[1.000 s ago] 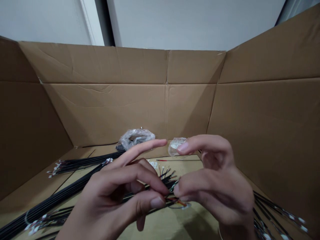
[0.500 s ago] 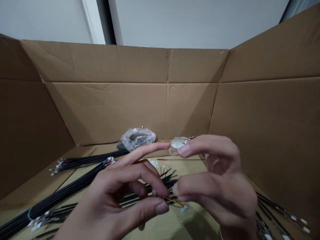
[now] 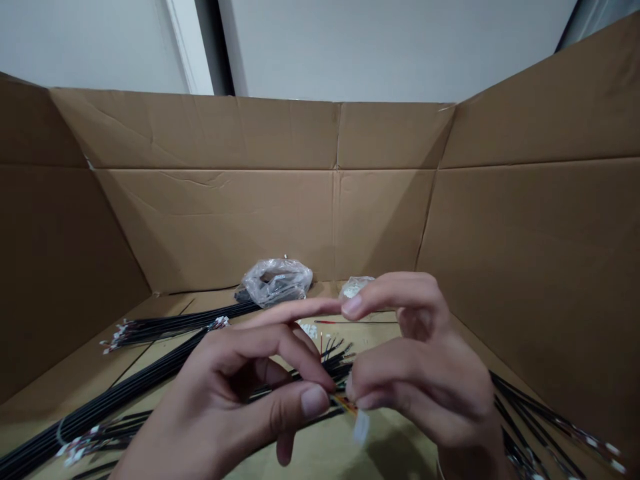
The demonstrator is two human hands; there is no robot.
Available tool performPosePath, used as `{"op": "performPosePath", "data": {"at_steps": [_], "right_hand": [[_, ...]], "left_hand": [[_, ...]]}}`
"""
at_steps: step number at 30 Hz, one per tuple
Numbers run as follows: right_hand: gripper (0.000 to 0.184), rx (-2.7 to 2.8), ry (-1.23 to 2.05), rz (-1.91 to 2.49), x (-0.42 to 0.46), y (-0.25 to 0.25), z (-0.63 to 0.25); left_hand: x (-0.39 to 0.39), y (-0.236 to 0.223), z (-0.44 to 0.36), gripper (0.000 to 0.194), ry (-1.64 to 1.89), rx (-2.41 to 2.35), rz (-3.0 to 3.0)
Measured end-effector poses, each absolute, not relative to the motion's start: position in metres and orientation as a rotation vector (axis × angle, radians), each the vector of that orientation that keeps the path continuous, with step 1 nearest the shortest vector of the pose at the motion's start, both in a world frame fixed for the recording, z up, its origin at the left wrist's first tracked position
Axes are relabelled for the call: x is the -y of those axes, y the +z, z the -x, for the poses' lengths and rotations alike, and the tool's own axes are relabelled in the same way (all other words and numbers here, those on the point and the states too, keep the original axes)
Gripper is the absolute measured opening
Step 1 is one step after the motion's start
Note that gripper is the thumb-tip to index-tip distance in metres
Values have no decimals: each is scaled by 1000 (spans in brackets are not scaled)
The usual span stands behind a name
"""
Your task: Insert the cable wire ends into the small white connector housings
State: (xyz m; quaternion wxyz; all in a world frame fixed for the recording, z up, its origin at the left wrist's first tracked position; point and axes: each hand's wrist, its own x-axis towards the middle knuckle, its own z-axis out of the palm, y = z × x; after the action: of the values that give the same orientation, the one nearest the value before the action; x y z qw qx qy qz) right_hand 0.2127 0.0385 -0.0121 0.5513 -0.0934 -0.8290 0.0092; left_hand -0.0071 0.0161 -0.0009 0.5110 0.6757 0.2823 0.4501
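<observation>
Between my two hands, at the lower middle, are thin yellow and orange wires [image 3: 343, 401] with a small white connector [image 3: 361, 427] at their end, slightly blurred. My left hand [image 3: 240, 393] pinches the wires between thumb and index finger, while another of its fingers stretches out above. My right hand [image 3: 425, 367] is closed in a pinch on the wires close to the connector, with its upper finger extended towards my left fingertip. Its fingers partly hide the wires. Behind the hands lies a bunch of black cables [image 3: 336, 365] with bare coloured wire ends.
Black cable bundles with white connectors lie at left [image 3: 125, 393], back left [image 3: 195, 320] and right [image 3: 545, 417]. A clear plastic bag [image 3: 277, 280], a smaller bag [image 3: 356, 287] and loose white pieces [image 3: 309, 330] are further back. Cardboard walls [image 3: 250, 213] surround the area.
My right hand has shifted left, and its upper fingertip now meets my left hand's extended finger. The white connector has turned and hangs lower, showing more clearly. The view has shifted slightly.
</observation>
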Motion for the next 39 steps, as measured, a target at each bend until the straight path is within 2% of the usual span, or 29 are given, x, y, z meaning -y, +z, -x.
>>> {"op": "performPosePath", "data": {"at_steps": [8,18,32,39], "right_hand": [[17,1916,-10,251,-45,-11,-211],[17,1911,295,193,-55,-11,-205],[17,1781,659,283,-58,-15,-199],[18,1772,616,210,-65,-16,-199]], "left_hand": [[-15,0,2,12,1063,-734,-1559],[-14,-3,-2,17,976,-659,-1363],[-27,1,-4,13,932,-502,-1269],[-31,-3,-4,14,923,-420,-1264]]}}
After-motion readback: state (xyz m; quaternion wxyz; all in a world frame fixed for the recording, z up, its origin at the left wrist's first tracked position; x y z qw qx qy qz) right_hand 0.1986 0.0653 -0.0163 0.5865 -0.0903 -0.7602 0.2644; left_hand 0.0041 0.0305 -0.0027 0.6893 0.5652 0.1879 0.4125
